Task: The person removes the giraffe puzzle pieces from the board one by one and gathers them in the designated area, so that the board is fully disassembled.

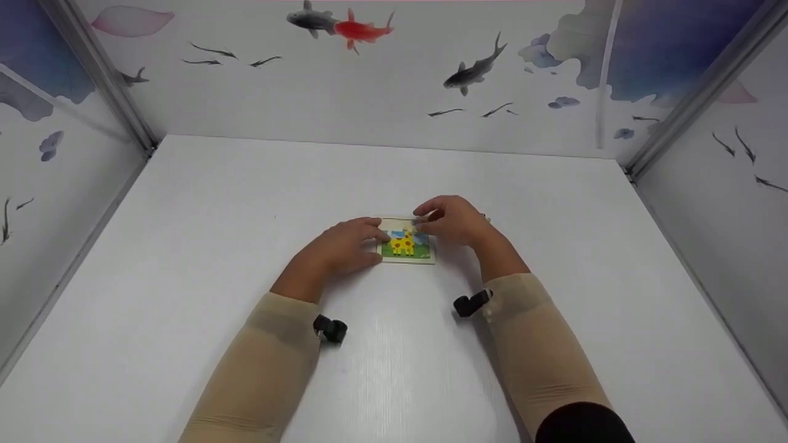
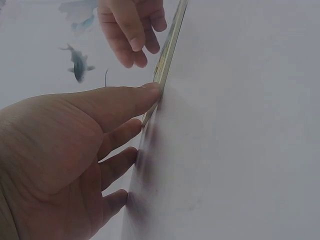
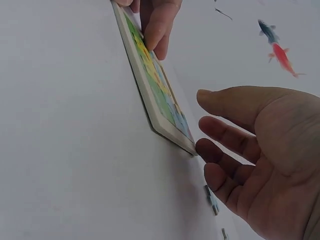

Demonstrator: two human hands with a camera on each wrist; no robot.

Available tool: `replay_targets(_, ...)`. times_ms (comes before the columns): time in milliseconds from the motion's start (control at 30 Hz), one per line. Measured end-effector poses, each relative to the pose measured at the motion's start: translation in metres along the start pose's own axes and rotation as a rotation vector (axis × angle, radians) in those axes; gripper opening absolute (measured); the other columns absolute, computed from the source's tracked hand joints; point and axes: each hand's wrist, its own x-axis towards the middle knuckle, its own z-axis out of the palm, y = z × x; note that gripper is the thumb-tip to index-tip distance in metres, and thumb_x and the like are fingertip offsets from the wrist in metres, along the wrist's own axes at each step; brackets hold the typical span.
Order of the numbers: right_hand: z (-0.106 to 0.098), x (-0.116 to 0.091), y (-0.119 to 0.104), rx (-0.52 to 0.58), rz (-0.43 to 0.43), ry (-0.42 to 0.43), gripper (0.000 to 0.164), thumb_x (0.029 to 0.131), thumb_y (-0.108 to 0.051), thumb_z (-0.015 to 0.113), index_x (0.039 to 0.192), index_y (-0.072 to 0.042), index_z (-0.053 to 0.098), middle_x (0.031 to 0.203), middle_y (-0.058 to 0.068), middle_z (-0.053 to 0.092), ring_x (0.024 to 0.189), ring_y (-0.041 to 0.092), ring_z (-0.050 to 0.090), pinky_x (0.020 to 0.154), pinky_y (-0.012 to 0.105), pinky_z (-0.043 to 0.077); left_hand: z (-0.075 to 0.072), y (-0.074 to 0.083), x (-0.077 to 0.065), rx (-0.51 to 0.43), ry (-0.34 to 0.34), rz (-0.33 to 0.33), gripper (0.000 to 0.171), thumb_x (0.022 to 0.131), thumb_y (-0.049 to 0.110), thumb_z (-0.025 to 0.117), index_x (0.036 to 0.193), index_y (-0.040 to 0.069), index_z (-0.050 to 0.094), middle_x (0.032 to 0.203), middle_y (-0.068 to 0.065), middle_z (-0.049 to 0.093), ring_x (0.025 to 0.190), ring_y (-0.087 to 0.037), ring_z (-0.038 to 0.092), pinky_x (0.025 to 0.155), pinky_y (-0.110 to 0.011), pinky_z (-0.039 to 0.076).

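A small picture puzzle board (image 1: 406,253) with a yellow giraffe on green and blue lies flat on the white table. Its pale rim (image 3: 145,95) stands out in the right wrist view. My left hand (image 1: 351,245) rests at the board's left side, thumb on the near corner and a fingertip over the picture; its fingers look fairly straight in the left wrist view. At the far right corner hovers my right hand (image 1: 452,220), fingers loosely bent. In the right wrist view nothing shows between its thumb and fingers, and a fingertip is close to the board's corner.
Small loose pieces (image 3: 212,200) lie on the table past my right hand, mostly hidden by it in the head view. White panels painted with fish (image 1: 474,71) close off the table's back and sides. The white table top (image 1: 394,369) spreads around the board.
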Motion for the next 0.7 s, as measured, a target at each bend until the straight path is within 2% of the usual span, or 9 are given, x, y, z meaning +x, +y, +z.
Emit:
replay_targets(233,0.0061,0.0020,0.0031,-0.053,-0.031,-0.027,0.026,0.098,-0.022,0.078,0.123,-0.029,0.077,0.126,-0.001,0.068,0.119,0.024,0.062,0.111,0.044,0.055,0.0021,-0.0021,0.0005,0.008,0.010,0.010,0.044,0.105,0.034,0.066,0.149,0.032,0.064,0.176,0.007,0.035,0.166,-0.026,0.028,0.136,-0.054,0.025)
replay_targets(400,0.0074,0.0035,0.0048,-0.087,-0.092,-0.041,0.018,0.096,-0.019,0.078,0.112,-0.028,0.080,0.127,-0.003,0.066,0.119,0.023,0.060,0.112,0.046,0.053,0.0014,-0.0014,0.0001,-0.001,0.008,0.000,0.044,0.104,0.032,0.066,0.149,0.032,0.064,0.176,0.008,0.035,0.166,-0.026,0.028,0.136,-0.054,0.024)
replay_targets(533,0.0081,0.0041,0.0056,-0.105,-0.116,-0.053,0.017,0.097,-0.019,0.078,0.112,-0.025,0.083,0.131,-0.004,0.062,0.122,0.023,0.058,0.113,0.046,0.051,0.0018,-0.0015,0.0008,0.004,0.004,-0.005,0.044,0.105,0.032,0.065,0.149,0.033,0.064,0.176,0.009,0.035,0.166,-0.025,0.028,0.136,-0.053,0.025)
replay_targets(700,0.0088,0.0043,0.0057,-0.106,-0.102,-0.059,0.018,0.097,-0.020,0.078,0.114,-0.024,0.083,0.132,-0.005,0.059,0.125,0.023,0.056,0.116,0.046,0.049,0.0027,-0.0026,0.0016,0.019,0.004,0.002,0.045,0.105,0.034,0.065,0.150,0.033,0.063,0.176,0.009,0.034,0.166,-0.025,0.027,0.136,-0.053,0.024)
